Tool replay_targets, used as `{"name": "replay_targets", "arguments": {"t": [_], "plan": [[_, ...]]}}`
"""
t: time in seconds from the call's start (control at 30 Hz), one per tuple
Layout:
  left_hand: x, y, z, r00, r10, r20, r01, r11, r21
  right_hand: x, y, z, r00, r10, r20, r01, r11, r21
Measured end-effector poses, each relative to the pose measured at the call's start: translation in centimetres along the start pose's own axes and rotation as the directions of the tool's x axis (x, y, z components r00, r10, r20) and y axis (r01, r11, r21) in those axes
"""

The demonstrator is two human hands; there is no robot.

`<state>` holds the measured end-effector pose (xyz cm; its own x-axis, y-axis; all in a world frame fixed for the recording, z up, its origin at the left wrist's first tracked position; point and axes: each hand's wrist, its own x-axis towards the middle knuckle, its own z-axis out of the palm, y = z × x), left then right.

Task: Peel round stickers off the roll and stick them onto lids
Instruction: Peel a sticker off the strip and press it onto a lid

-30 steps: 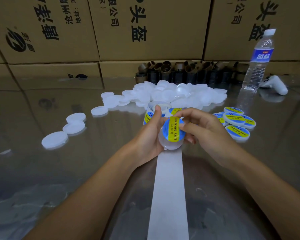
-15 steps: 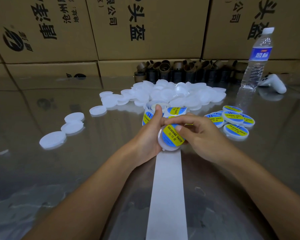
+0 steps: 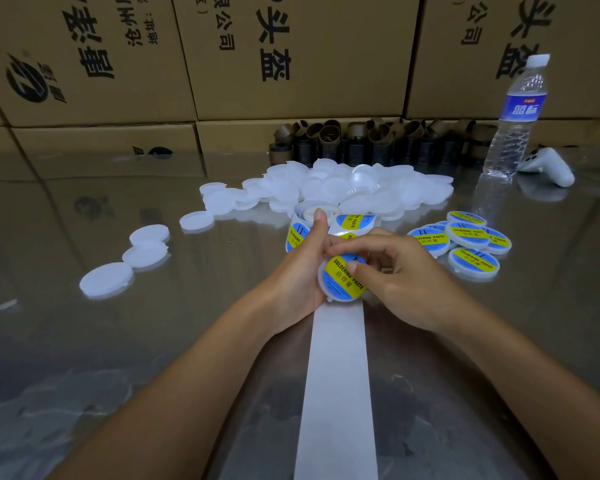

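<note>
**Left grip** (image 3: pixel 298 271): fingers curled round the left edge of a white lid (image 3: pixel 323 289), holding it up off the surface (image 3: pixel 118 341). The thumb points away from the person, beside the roll.

**Right grip** (image 3: pixel 402 271): fingers curled over the same lid from the right, with the thumb pressing on the round blue-and-yellow sticker (image 3: pixel 343 280) that lies on the lid's face.

**Sticker roll** (image 3: pixel 355 221): just beyond both grips, with printed stickers showing.

**Backing strip** (image 3: pixel 336 375): a bare white band that runs from under the grips toward the person, between the forearms.

**Plain lids** (image 3: pixel 343 188): a heap beyond the roll.

**Loose lids** (image 3: pixel 146 254): well to the left of the left grip.

**Stickered lids** (image 3: pixel 465 240): a small cluster just right of the right grip.

**Water bottle** (image 3: pixel 515 123): upright, far right and beyond the right grip.

**White controller** (image 3: pixel 548 166): beside the bottle.

**Cardboard cores** (image 3: pixel 361 140): a row behind the heap.

**Cartons** (image 3: pixel 291 53): stacked behind everything.
</note>
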<state>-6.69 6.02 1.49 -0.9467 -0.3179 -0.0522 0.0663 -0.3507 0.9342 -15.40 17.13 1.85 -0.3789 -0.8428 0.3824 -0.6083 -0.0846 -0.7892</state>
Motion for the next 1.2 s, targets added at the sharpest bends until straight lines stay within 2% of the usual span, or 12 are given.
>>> {"name": "replay_targets", "arguments": {"t": [0.53,0.97,1.1,1.2], "plan": [[0.03,-0.08,0.19,1.0,0.019,-0.004,-0.019,1.0,0.002,-0.05,0.08,0.1,0.999,-0.045,-0.014,0.044,0.997,-0.057],[-0.2,0.04,0.43,1.0,0.028,0.003,-0.028,1.0,0.012,-0.13,0.49,0.19,0.986,-0.143,-0.083,0.118,0.96,-0.252],[-0.26,0.02,0.75,0.998,0.027,-0.062,-0.024,0.999,0.036,0.05,0.69,0.13,0.984,-0.108,-0.139,0.084,0.982,-0.169],[-0.4,-0.24,0.29,0.993,0.077,-0.088,-0.065,0.989,0.134,0.18,0.79,0.13,0.978,-0.046,-0.204,0.036,0.998,-0.051]]}}
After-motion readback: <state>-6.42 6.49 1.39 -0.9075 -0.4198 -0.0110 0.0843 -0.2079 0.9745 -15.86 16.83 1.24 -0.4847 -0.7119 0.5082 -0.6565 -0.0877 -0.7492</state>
